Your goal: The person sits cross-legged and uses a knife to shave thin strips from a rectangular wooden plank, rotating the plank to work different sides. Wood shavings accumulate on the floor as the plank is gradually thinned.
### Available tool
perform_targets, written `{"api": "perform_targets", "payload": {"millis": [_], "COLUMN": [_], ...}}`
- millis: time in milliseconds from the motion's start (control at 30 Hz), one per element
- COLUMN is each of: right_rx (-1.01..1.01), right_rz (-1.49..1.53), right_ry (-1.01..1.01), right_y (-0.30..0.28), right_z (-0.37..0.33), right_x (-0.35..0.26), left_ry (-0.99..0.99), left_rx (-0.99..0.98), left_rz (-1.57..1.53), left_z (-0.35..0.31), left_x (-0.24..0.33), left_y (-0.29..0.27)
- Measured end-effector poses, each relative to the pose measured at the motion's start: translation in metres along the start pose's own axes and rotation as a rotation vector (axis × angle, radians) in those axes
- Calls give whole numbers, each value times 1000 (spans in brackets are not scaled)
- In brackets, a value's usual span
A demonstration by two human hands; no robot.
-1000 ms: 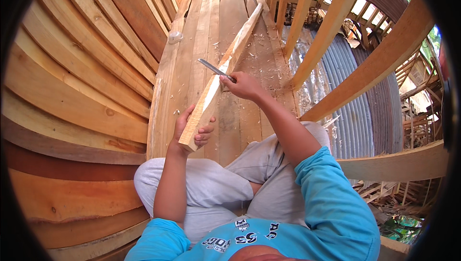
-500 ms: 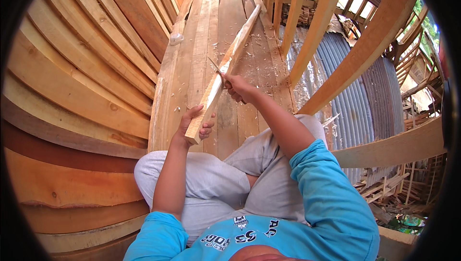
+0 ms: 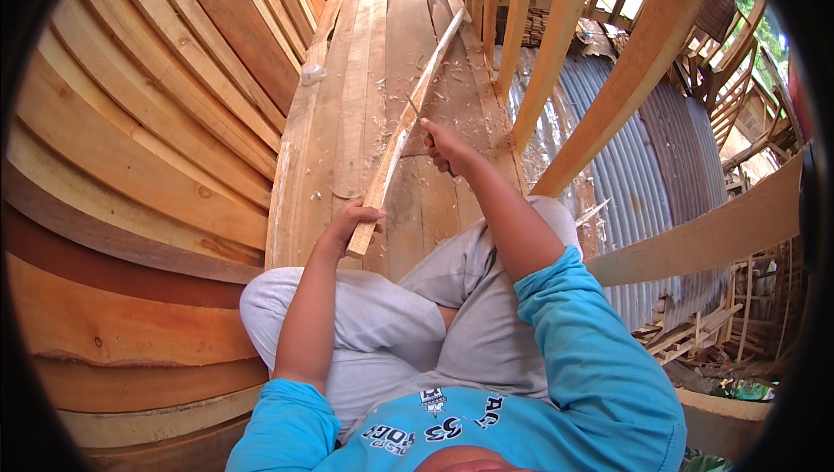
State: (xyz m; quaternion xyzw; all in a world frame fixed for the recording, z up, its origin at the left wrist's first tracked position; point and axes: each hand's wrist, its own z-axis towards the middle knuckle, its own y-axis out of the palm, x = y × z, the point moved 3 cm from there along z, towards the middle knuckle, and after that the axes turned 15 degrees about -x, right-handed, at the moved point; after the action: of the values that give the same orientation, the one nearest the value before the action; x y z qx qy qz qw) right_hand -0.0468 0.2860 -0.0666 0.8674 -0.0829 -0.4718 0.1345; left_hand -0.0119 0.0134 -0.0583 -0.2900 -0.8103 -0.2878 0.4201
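Nearest is a blue shirt (image 3: 539, 411) with dark printed lettering, numerals and a crest, then crossed legs in grey trousers (image 3: 369, 311). Past the knees, the left hand (image 3: 350, 222) has its fingers closed around the near end of a wood strip (image 3: 393, 152), which slants away over the plank floor (image 3: 343, 116). Farther along, the right hand (image 3: 444, 147) has its fingers folded tight around a knife (image 3: 415, 107), blade across the strip; contact cannot be told.

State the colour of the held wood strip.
The wood strip is pale tan, seen in head view.
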Motion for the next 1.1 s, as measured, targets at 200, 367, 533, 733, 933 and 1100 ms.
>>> {"api": "perform_targets", "payload": {"millis": [200,367,533,733,933,1100], "right_rx": [58,-9,11,-92,-36,18], "right_rz": [-210,-336,-544,-820,-998,-967], "right_ry": [28,-16,-160,-178,-302,-254], "right_y": [-2,-19,-9,4,5,-27], "right_z": [1,11,0,-32,-79,-135], "right_x": [12,19,7,-17,-59,-85], "left_ry": [-17,-71,-6,58,-30,182], "left_rx": [21,-55,-122,-177,-56,-457], "left_rz": [81,13,-243,-163,-165,-678], "left_z": [4,12,3,5,-7,-16], "left_x": [-10,-15,-22,-26,-24,6], "left_y": [-13,-10,-5,7,1,6]}}
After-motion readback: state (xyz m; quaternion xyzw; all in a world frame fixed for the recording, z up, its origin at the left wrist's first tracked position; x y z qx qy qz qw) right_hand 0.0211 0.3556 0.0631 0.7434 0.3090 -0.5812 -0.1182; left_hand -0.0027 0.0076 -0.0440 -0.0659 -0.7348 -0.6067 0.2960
